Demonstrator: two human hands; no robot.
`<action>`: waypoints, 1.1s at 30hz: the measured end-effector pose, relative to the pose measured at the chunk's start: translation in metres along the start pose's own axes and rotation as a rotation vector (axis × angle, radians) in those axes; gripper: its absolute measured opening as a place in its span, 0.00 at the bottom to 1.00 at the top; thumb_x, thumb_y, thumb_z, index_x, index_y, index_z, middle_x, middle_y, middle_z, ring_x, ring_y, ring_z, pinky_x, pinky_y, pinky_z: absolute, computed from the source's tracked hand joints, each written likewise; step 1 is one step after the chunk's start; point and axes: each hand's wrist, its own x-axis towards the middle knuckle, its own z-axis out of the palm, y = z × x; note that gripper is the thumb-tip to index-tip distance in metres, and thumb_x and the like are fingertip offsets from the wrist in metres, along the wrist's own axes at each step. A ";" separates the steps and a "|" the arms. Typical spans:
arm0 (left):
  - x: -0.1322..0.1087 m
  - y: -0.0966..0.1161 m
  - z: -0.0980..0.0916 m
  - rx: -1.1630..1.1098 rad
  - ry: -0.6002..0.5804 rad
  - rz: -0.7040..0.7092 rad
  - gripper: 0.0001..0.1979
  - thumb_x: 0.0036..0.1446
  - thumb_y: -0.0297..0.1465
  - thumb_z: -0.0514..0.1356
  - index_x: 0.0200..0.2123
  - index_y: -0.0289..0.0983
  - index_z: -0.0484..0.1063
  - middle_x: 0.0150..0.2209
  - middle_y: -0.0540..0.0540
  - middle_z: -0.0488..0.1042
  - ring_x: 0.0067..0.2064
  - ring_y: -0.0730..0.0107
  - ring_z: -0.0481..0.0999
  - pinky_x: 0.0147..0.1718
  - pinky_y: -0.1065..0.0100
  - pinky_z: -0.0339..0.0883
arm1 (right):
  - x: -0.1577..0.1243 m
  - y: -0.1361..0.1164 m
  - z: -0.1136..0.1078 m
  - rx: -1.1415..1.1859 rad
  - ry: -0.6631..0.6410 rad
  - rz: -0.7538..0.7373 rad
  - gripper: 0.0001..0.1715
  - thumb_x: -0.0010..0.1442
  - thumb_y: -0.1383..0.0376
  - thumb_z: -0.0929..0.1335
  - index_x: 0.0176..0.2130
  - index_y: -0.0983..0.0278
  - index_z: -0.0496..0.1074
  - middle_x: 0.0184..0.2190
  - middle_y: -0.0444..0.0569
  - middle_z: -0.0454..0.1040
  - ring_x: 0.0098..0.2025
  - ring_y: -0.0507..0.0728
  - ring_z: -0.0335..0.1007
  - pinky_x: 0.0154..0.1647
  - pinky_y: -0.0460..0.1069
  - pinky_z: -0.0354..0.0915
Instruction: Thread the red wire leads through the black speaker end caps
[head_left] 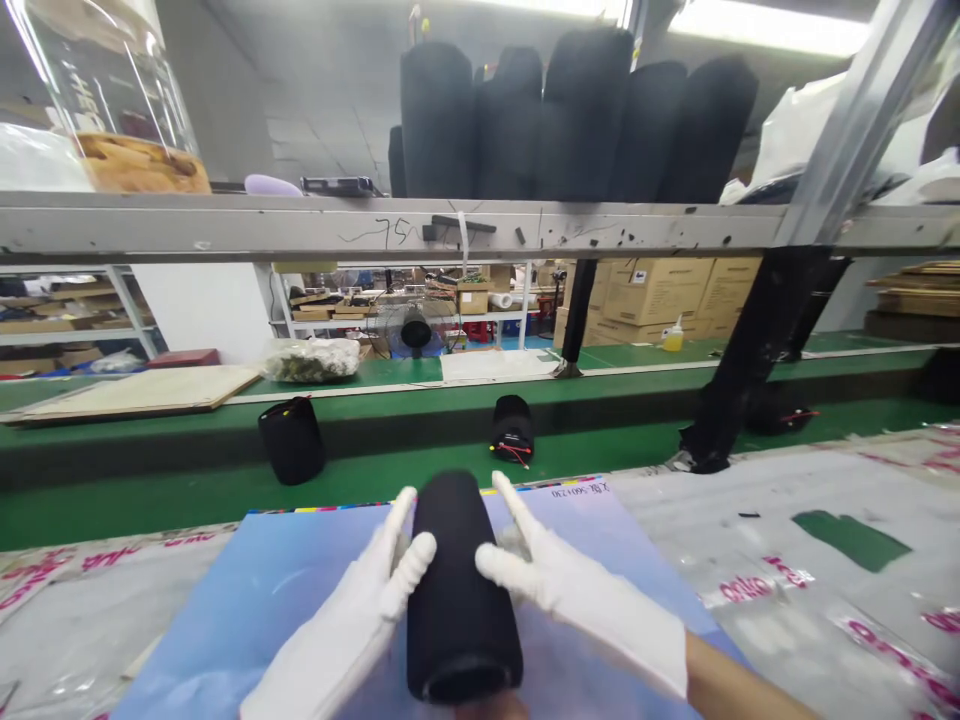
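Head view shows your white-gloved left hand [367,600] and right hand [559,585], each grip spread, thumbs resting on the black fabric-covered cylinder [459,590] lying lengthwise between them on the blue sheet [285,590] covering the desk [750,500].

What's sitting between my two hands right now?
In the head view, a black tube lies between the left hand and right hand, both touching its sides, on a blue sheet.
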 end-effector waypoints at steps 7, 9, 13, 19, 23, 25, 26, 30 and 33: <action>-0.009 -0.009 0.016 -0.062 0.064 0.080 0.46 0.55 0.52 0.60 0.70 0.49 0.39 0.63 0.38 0.51 0.63 0.44 0.64 0.56 0.49 0.66 | -0.008 0.023 0.034 -0.299 0.347 -0.482 0.57 0.58 0.63 0.71 0.70 0.52 0.32 0.71 0.56 0.43 0.71 0.69 0.42 0.68 0.69 0.49; -0.015 -0.018 0.023 -0.140 0.037 0.109 0.46 0.54 0.53 0.60 0.69 0.50 0.41 0.62 0.38 0.53 0.64 0.42 0.62 0.59 0.45 0.62 | -0.009 0.030 0.041 -0.319 0.327 -0.496 0.59 0.57 0.62 0.72 0.70 0.53 0.31 0.69 0.58 0.47 0.69 0.68 0.49 0.66 0.67 0.55; -0.035 -0.032 0.024 -0.214 -0.044 0.036 0.43 0.55 0.57 0.55 0.68 0.48 0.45 0.62 0.36 0.57 0.64 0.39 0.63 0.57 0.43 0.64 | -0.014 0.050 0.040 -0.314 0.224 -0.490 0.62 0.55 0.59 0.74 0.70 0.55 0.31 0.65 0.61 0.55 0.62 0.67 0.64 0.58 0.63 0.67; -0.071 -0.032 -0.019 0.219 0.218 0.192 0.19 0.63 0.32 0.59 0.56 0.52 0.65 0.44 0.47 0.70 0.44 0.64 0.80 0.43 0.60 0.80 | -0.029 0.054 0.014 -0.511 0.501 -0.816 0.36 0.61 0.74 0.65 0.63 0.53 0.56 0.50 0.52 0.73 0.54 0.61 0.70 0.56 0.60 0.68; -0.063 -0.015 -0.021 0.349 0.148 0.496 0.21 0.60 0.28 0.61 0.54 0.54 0.69 0.39 0.50 0.78 0.44 0.64 0.81 0.47 0.60 0.78 | -0.023 0.032 0.016 -0.609 0.444 -0.993 0.33 0.60 0.75 0.66 0.62 0.59 0.60 0.49 0.53 0.76 0.54 0.61 0.70 0.56 0.58 0.67; -0.051 -0.006 -0.014 0.370 0.136 0.543 0.20 0.58 0.25 0.63 0.52 0.50 0.72 0.42 0.49 0.80 0.48 0.63 0.80 0.52 0.60 0.74 | -0.017 0.024 0.022 -0.543 0.447 -0.988 0.31 0.61 0.74 0.66 0.61 0.61 0.59 0.49 0.54 0.76 0.53 0.61 0.71 0.54 0.58 0.68; -0.044 -0.002 -0.011 0.387 0.148 0.578 0.19 0.56 0.23 0.63 0.50 0.47 0.73 0.42 0.48 0.81 0.49 0.62 0.79 0.54 0.59 0.73 | -0.014 0.022 0.025 -0.502 0.446 -0.976 0.30 0.61 0.73 0.66 0.60 0.60 0.60 0.48 0.54 0.76 0.52 0.60 0.71 0.53 0.57 0.69; -0.027 0.011 -0.006 0.437 0.243 0.627 0.14 0.56 0.21 0.61 0.44 0.41 0.74 0.36 0.48 0.83 0.43 0.64 0.81 0.50 0.61 0.74 | -0.009 0.015 0.026 -0.424 0.411 -0.925 0.22 0.64 0.67 0.67 0.56 0.58 0.63 0.43 0.52 0.76 0.45 0.59 0.73 0.47 0.56 0.70; -0.021 0.020 -0.006 0.381 0.229 0.545 0.12 0.59 0.22 0.59 0.44 0.43 0.72 0.33 0.51 0.82 0.36 0.69 0.81 0.40 0.68 0.76 | -0.006 0.007 0.020 -0.447 0.361 -0.915 0.13 0.66 0.63 0.66 0.51 0.58 0.66 0.39 0.50 0.77 0.39 0.58 0.72 0.41 0.55 0.69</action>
